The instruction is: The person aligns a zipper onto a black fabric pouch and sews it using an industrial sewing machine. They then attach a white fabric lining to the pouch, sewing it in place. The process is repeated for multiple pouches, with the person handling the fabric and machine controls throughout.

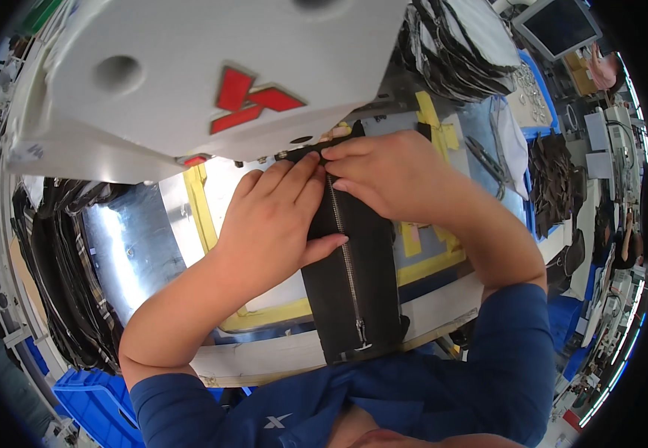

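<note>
By the white machine [160, 89], the black zipper cloth [372, 261] is pressed by the flat left hand [275, 209] and half-curled right hand [391, 173], any pinch unclear; it's seemingly being lined up, so straight guiding is needed.

We are facing the machine head [167, 82], with cloth stacks flanking it.
Before it, on the table [141, 246], a zippered cloth [372, 261] is lying lengthwise toward us — our left hand [275, 209] and right hand [391, 175] are resting on its far half. One stack [55, 261] is lying left, the other [454, 56] behind, right; farther right, a bin [530, 213] is standing before a tray [545, 86].
</note>
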`<state>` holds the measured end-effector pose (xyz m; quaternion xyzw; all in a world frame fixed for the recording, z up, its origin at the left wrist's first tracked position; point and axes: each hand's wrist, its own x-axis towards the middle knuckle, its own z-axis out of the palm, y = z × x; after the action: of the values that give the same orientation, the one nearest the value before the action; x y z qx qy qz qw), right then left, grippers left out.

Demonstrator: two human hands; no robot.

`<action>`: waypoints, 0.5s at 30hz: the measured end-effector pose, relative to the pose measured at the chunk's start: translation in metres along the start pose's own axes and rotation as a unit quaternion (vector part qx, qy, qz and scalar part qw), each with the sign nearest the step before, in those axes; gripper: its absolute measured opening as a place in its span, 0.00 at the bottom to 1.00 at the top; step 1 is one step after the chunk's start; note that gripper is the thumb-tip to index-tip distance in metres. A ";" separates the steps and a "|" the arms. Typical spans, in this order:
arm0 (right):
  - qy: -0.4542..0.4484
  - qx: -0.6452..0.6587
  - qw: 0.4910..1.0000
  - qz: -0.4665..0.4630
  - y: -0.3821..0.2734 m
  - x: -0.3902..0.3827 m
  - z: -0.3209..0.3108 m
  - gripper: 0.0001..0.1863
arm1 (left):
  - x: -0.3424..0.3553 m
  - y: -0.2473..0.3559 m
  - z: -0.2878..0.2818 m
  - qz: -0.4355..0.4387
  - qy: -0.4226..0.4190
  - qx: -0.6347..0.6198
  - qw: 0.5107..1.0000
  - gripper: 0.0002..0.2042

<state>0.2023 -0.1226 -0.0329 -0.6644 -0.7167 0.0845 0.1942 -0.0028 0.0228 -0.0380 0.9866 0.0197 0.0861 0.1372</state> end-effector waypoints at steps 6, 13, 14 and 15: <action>0.000 0.036 0.999 0.018 -0.010 0.018 0.007 0.13 | -0.005 -0.004 -0.010 -0.051 -0.022 0.044 0.997 0.41; -0.006 0.042 0.998 0.036 -0.009 0.019 0.008 0.14 | -0.006 -0.003 -0.009 -0.048 -0.014 0.041 0.998 0.39; -0.008 0.036 0.999 0.031 -0.008 0.019 0.007 0.14 | -0.005 -0.003 -0.008 -0.048 -0.014 0.040 0.998 0.39; -0.010 0.030 0.999 0.026 -0.008 0.019 0.005 0.14 | -0.005 -0.003 -0.008 -0.048 -0.016 0.040 0.998 0.38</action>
<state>0.1920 -0.1039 -0.0316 -0.6761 -0.6980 0.1172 0.2048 -0.0092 0.0276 -0.0319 0.9905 0.0684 0.0632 0.1016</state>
